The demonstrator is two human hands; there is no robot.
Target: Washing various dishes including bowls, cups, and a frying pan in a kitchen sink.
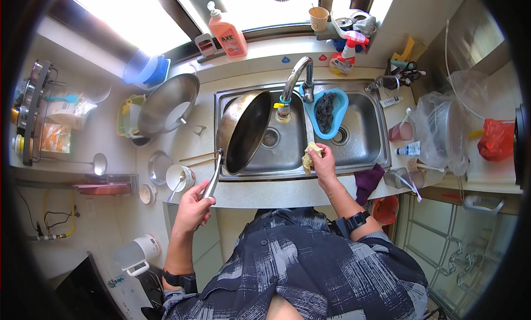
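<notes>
My left hand (196,206) grips the metal handle of a dark frying pan (249,131), which is tilted on its side over the left basin of the steel double sink (274,154). A crumpled pale yellow cloth (309,157) is in my right hand (324,164), held over the sink's front edge near the divider. Behind the pan stands the chrome faucet (295,73), its spout turned toward the divider. A blue drainer basket (343,102) holding a dark scouring pad (326,110) sits between the divider and the right basin.
Left of the sink are a wok (168,108), chopsticks (199,157), a steel bowl (159,167) and a white tub (176,178) with a spoon. A purple cloth (367,183) hangs over the counter's front edge. Cups (400,131) stand on the right; bottles (228,36) line the window sill.
</notes>
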